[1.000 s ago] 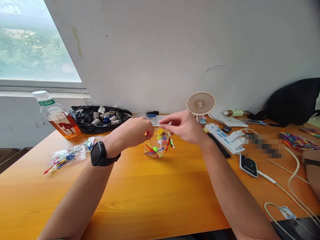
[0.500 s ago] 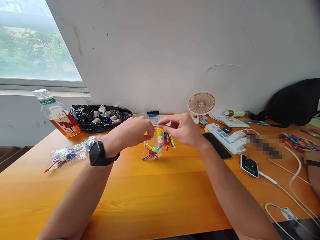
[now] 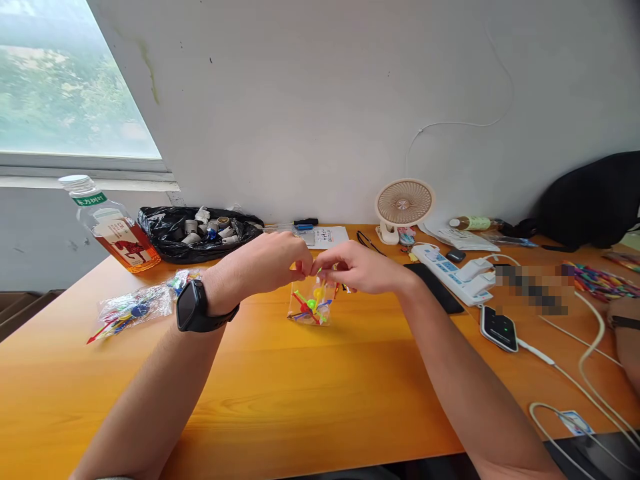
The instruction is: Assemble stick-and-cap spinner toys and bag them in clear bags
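A small clear plastic bag (image 3: 294,308) hangs just above the table with colourful plastic pieces (image 3: 311,305) in red, green, yellow and blue inside. My left hand (image 3: 267,263), with a black watch on its wrist, pinches the bag's upper left edge. My right hand (image 3: 357,267) has its fingertips closed at the bag's upper right, close to the left fingers. A small yellow-green bit shows just under those fingertips. Behind the right hand, loose coloured pieces are mostly hidden. Left of the watch lies another clear bag (image 3: 155,300) of similar pieces.
A drink bottle (image 3: 123,233) and a black plastic bag (image 3: 150,233) of grey cylinders stand at the back left. A small fan (image 3: 405,203), a power strip (image 3: 445,270), a black-screened device (image 3: 499,330) and white cables lie to the right. Another person's arm (image 3: 625,333) shows at the right edge.
My right hand has moved down a little and its fingers have come closer to my left fingers. A yellow piece sits lower in the bag. My left hand has barely moved.
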Motion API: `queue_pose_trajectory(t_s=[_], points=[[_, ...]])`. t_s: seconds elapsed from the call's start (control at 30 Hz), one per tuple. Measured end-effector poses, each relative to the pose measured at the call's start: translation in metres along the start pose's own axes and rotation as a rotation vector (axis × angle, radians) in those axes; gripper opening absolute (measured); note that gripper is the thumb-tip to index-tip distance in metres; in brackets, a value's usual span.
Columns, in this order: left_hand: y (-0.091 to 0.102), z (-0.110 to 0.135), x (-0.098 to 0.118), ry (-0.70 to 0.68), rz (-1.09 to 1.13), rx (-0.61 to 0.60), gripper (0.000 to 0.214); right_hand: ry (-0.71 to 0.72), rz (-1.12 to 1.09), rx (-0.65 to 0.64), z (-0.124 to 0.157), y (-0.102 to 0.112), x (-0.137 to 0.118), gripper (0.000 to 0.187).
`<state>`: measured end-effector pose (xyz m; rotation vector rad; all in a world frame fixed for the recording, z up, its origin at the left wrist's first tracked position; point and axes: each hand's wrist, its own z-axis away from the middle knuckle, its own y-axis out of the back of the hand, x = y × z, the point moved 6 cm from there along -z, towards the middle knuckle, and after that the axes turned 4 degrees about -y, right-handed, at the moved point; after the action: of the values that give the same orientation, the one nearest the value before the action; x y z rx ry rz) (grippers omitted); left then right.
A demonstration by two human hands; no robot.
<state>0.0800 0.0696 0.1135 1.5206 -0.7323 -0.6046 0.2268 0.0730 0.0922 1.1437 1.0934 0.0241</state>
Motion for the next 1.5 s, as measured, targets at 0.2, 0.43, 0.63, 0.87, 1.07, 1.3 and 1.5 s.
queue_pose_trajectory(t_s=[0.2,0.43,0.63,0.87,1.07,1.3,1.5], points=[[-0.001,0.001,0.0,-0.007,0.021,0.012,0.019,-0.166,0.08,-0.126,0.006,-0.004,0.011,0.034],[0.018,0.005,-0.008,0.097,0.012,0.143,0.018,-0.021,0.125,0.18,0.019,0.031,-0.005,0.017],[0.049,0.021,-0.001,0.046,0.192,0.382,0.024,0.114,0.094,0.319,0.018,0.026,-0.026,0.011],[-0.008,0.044,-0.016,0.052,0.854,0.651,0.071,0.208,-0.071,0.405,0.023,-0.002,-0.031,0.006],[-0.138,0.043,0.009,0.336,1.529,0.295,0.048,0.17,-0.218,0.559,0.031,-0.041,0.015,0.008],[-0.165,0.043,0.011,0.445,1.646,0.421,0.049,-0.158,-0.779,0.435,0.017,-0.098,0.094,0.048],[-0.169,0.046,0.004,0.474,1.727,0.446,0.041,-0.13,-0.819,0.476,0.015,-0.103,0.087,0.038]])
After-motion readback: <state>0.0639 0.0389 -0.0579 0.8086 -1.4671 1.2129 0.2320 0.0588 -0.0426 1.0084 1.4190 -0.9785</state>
